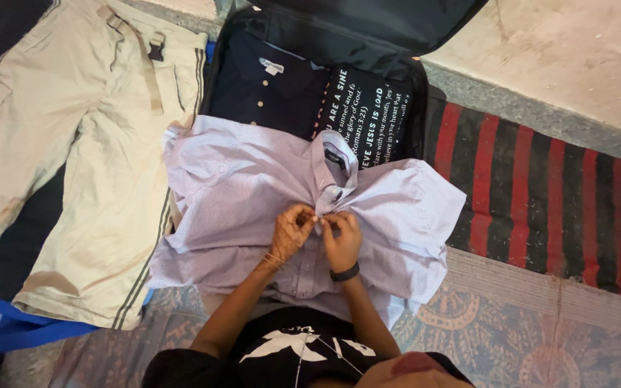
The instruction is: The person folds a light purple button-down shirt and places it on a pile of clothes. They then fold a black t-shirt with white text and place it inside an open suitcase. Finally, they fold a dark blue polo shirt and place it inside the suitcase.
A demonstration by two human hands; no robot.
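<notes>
Shirt (238, 194) placket pinched (both hands (290, 231) (342, 241)), centre

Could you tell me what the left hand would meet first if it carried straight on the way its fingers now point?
The left hand points right along the lilac shirt placket, so it would probably meet the right hand first; their fingertips already look nearly touching.

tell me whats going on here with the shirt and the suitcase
A person has both hands on a pale lilac button-up shirt spread flat over an open black suitcase. The left hand and right hand pinch its front placket below the collar. Dark folded clothes lie in the suitcase; beige trousers lie alongside.
</notes>
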